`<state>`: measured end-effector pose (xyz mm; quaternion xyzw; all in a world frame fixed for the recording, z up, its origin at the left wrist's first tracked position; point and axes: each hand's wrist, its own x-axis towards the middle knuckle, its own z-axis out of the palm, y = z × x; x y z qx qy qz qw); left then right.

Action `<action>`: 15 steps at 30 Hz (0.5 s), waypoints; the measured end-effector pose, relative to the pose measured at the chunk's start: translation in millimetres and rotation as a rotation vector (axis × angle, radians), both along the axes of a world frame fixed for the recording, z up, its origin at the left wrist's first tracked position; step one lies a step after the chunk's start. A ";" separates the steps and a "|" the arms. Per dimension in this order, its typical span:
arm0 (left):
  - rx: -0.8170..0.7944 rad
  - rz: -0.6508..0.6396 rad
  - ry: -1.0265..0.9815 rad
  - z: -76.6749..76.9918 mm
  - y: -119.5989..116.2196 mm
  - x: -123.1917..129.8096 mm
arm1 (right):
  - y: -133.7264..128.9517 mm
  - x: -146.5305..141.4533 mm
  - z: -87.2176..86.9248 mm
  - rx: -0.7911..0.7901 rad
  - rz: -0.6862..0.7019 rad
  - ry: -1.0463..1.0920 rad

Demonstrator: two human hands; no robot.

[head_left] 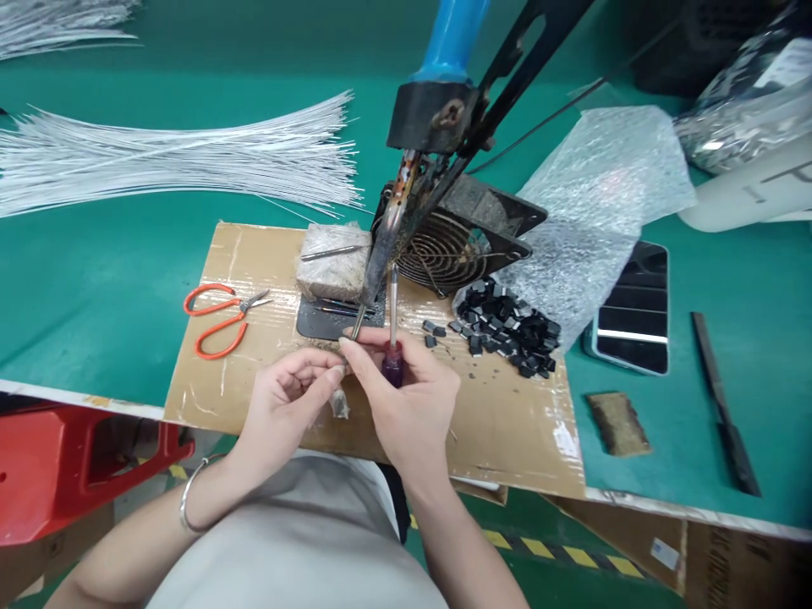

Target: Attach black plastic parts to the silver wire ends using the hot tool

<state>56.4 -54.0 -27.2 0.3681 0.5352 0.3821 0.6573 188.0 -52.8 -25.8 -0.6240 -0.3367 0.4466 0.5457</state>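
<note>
Both hands meet beneath the tip of a soldering iron [393, 216] that is mounted on a stand. My left hand [288, 397] has thumb and fingers pinched on something too small to make out. Close beside it, my right hand [409, 389] holds a screwdriver [393, 359] with a dark red handle, its shaft pointing away from me. The right thumb and forefinger also touch a thin metal piece near the iron's tip. Behind the hands, a wrapped block [335, 269] with tweezers on top rests by a dark pad [310, 323].
Orange-handled scissors [244, 306] lie left on the cardboard [513, 440]. A fan [444, 245] stands behind, small black parts [507, 330] spill from a bubble bag [609, 186], and a phone [633, 309], sponge [618, 423] and file [720, 389] lie right. White wires [183, 161] lie left.
</note>
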 end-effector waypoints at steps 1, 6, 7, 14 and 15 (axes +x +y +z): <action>0.007 0.005 -0.002 -0.3 0.3 0.1 | -0.8 0.1 -0.2 0.009 0.002 -0.020; 0.021 0.008 0.000 2.1 3.1 3.0 | -4.1 -0.3 -3.5 0.074 -0.009 -0.133; 0.022 0.010 -0.004 2.5 4.0 4.0 | -3.7 -0.4 -4.1 0.082 -0.010 -0.139; 0.019 0.034 -0.012 -1.3 10.0 10.5 | 2.6 4.0 -5.4 0.111 0.016 -0.209; 0.018 0.040 -0.014 -2.0 10.7 11.3 | 2.2 6.6 -5.4 0.129 0.018 -0.234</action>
